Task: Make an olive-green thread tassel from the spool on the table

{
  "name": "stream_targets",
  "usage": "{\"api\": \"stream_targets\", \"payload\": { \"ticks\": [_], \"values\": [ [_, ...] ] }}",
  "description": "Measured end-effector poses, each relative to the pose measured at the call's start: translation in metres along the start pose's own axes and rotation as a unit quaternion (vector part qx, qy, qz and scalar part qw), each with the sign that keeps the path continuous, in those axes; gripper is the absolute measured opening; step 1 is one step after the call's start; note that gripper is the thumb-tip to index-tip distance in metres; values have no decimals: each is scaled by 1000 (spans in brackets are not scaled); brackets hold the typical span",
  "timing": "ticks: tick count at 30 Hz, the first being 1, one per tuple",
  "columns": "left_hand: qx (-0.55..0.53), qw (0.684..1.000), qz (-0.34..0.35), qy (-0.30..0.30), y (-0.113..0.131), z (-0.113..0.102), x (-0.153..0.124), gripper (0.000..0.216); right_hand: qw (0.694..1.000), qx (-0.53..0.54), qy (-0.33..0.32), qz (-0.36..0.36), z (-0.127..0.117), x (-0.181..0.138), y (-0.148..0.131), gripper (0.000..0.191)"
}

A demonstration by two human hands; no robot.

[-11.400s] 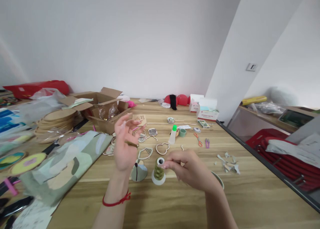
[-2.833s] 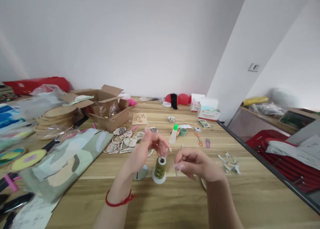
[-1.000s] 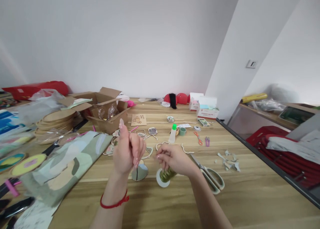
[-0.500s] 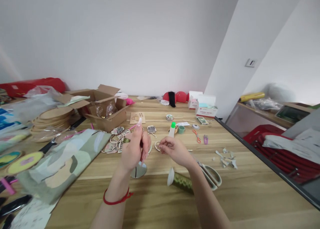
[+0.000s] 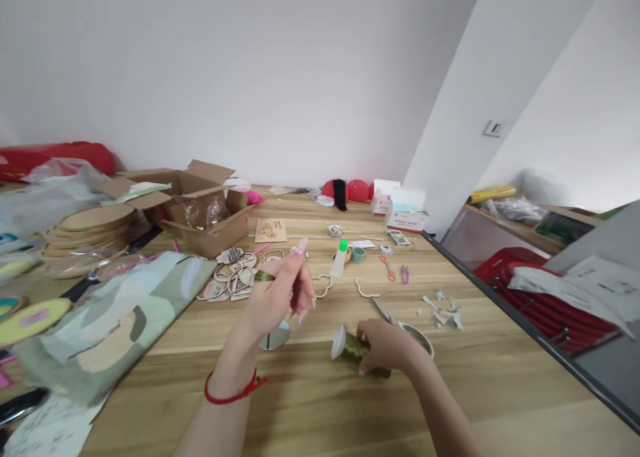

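Right hand (image 5: 387, 348) is closing over the thread spool (image 5: 356, 350): fingers wrapping the olive-wound body, grasping it. The spool is lying on its side on the table (image 5: 320, 410), lower centre of the frame, with its white flange (image 5: 339, 342) pointing left. Left hand (image 5: 277, 298) is hovering above it at mid-frame, curled, index finger pointing up, and is pinching a small olive bundle (image 5: 263, 276) that sticks out on its left side; it looks like thread, though no strand to the spool is showing. A red cord (image 5: 231, 394) is circling that wrist. A shiny round disc (image 5: 275, 337) is sitting just below the left hand, and scissors (image 5: 406, 325) are lying just behind the right. Further back: wooden cutouts (image 5: 231, 277), a green-capped glue bottle (image 5: 341, 260), paper scraps (image 5: 441, 308). Patterned fabric (image 5: 110, 314) is filling the lower left, with a cardboard box (image 5: 203, 210) above it. Judgement: the step in hand is getting hold of the tipped spool. Standing it up calls for a steady roll onto the flange without tugging at the bundle.
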State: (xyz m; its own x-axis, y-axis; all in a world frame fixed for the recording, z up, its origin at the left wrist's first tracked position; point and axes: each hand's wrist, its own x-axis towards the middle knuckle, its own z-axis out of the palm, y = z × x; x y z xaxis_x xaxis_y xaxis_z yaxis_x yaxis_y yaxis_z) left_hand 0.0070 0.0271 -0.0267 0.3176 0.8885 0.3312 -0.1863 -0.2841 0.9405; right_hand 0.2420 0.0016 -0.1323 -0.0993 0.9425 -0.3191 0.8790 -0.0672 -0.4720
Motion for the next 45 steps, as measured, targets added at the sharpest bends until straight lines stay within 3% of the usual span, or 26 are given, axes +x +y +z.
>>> {"api": "stream_targets", "payload": {
  "ticks": [6, 11, 13, 17, 19, 23, 25, 30, 33, 37, 45],
  "values": [
    [47, 999, 11, -14, 0, -5, 1, 52, 991, 116, 1, -66, 7, -14, 18, 31],
    [196, 977, 41, -69, -4, -13, 3, 29, 947, 287, -34, -141, -2, -31, 17, 45],
    [222, 967, 18, -124, -8, -12, 3, 44, 908, 382, -43, -169, -4, -36, 14, 52],
    [218, 943, -95, -234, -19, 3, 2, 91, 779, 587, -51, -213, -8, -41, 4, 51],
    [208, 932, -135, -264, -21, 13, 2, 90, 758, 617, -32, -210, -9, -41, -1, 50],
    [244, 910, -132, -308, -18, 23, 1, 38, 767, 614, 26, -184, -10, -39, -6, 45],
    [259, 913, -117, -293, -16, 21, -1, 30, 783, 594, 61, -174, -11, -38, -8, 42],
    [210, 937, -38, -278, -3, 15, -7, 30, 842, 509, 102, -145, -17, -37, -13, 35],
    [204, 949, -26, -237, 7, 13, -8, 34, 863, 478, 112, -116, -16, -35, -13, 40],
    [237, 946, -64, -212, 13, 0, -7, 38, 835, 513, 141, -141, -10, -30, -12, 40],
    [230, 913, -143, -304, 20, -33, -16, 41, 831, 504, 201, -118, -6, -22, -11, 47]
  ]
}}
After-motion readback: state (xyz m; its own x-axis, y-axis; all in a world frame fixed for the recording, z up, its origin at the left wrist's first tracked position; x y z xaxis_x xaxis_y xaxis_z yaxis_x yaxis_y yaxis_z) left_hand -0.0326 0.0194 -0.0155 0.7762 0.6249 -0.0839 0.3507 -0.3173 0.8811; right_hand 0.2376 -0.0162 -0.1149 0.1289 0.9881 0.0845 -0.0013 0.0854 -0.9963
